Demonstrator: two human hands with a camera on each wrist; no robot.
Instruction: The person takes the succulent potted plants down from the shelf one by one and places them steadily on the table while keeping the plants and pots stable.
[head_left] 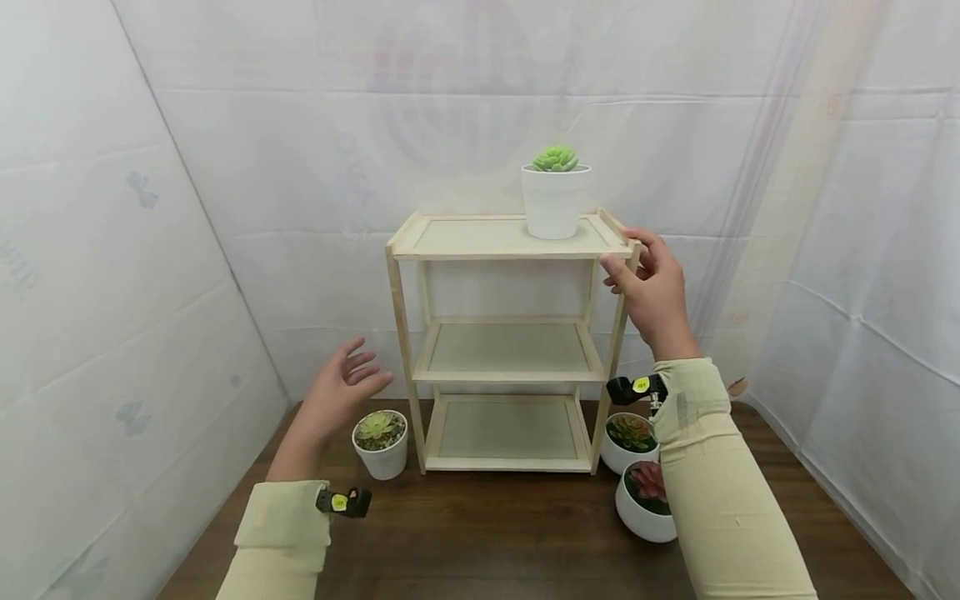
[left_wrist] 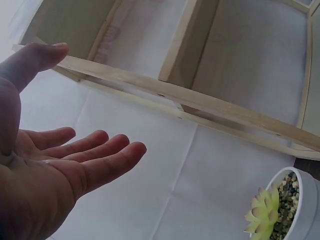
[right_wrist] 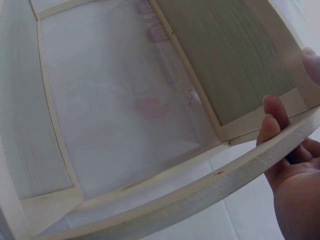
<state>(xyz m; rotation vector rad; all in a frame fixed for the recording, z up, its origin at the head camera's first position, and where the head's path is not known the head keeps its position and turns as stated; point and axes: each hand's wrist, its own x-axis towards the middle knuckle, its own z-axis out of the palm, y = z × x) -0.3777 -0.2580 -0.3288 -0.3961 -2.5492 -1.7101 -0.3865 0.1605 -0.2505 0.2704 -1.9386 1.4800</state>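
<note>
A pale wooden three-tier shelf (head_left: 510, 375) stands upright. At its upper right corner my right hand (head_left: 654, 287) grips the upright post. In the right wrist view, the fingertips (right_wrist: 270, 125) reach past the post (right_wrist: 215, 182) to its inner side. My left hand (head_left: 348, 387) is apart from the shelf, left of it, with nothing in it; the left wrist view shows its fingers (left_wrist: 107, 170) extended. Below that hand sits a white pot with a pale green succulent (head_left: 380, 444). Another white pot with a bright green succulent (head_left: 555, 200) stands on the top tier, toward the right.
Right of the shelf, two white pots stand on the dark wooden table (head_left: 480, 542): one with an orange-green succulent (head_left: 628, 442), one with a dark red succulent (head_left: 647, 500). My right forearm partly covers them. White sheeting (head_left: 300, 167) hangs behind and at both sides.
</note>
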